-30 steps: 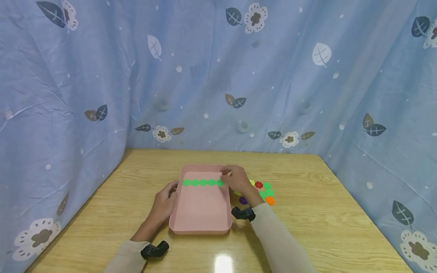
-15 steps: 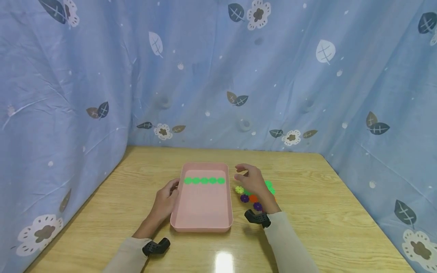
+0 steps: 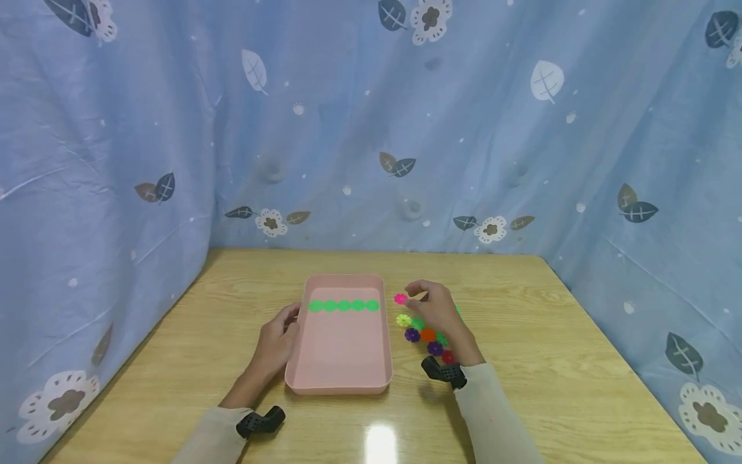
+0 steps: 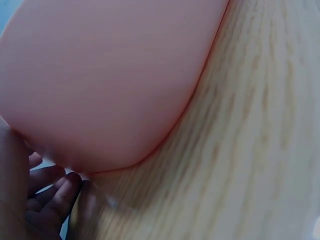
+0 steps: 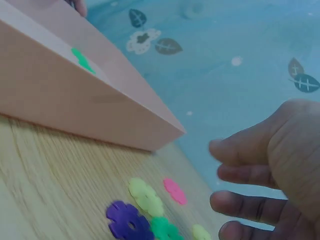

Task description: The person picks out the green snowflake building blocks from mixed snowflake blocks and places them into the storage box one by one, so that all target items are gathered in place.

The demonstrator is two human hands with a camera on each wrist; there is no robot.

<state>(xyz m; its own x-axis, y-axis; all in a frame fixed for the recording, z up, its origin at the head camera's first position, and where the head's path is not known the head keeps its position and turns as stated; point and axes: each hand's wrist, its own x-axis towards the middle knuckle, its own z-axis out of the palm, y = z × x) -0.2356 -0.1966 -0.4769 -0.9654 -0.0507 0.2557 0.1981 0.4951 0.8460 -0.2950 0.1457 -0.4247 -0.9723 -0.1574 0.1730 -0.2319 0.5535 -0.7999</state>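
My left hand [image 3: 275,341] grips the left side of a pink tray [image 3: 342,361]; its curled fingers [image 4: 47,195] meet the tray's wall in the left wrist view. A row of green snowflake discs [image 3: 344,305] runs across the tray's far part. My right hand [image 3: 435,309] hovers right of the tray, thumb and fingers bent and apart, with nothing between them. Just off its fingertips lies a pink snowflake disc [image 3: 400,299] on the table. Under the hand and wrist are more discs: a yellow one [image 3: 403,320], purple ones [image 3: 412,335], an orange one [image 3: 428,334] and others, partly hidden.
The wooden table [image 3: 498,303] extends to both sides of the tray. A blue curtain [image 3: 348,129] with leaf and flower prints hangs behind and along the sides. Each wrist carries a black camera mount [image 3: 443,372].
My right hand has moved from over the tray's right rim, by the last green disc, to the loose discs on the right. The pink disc now shows beside its fingertips. My left hand stays.
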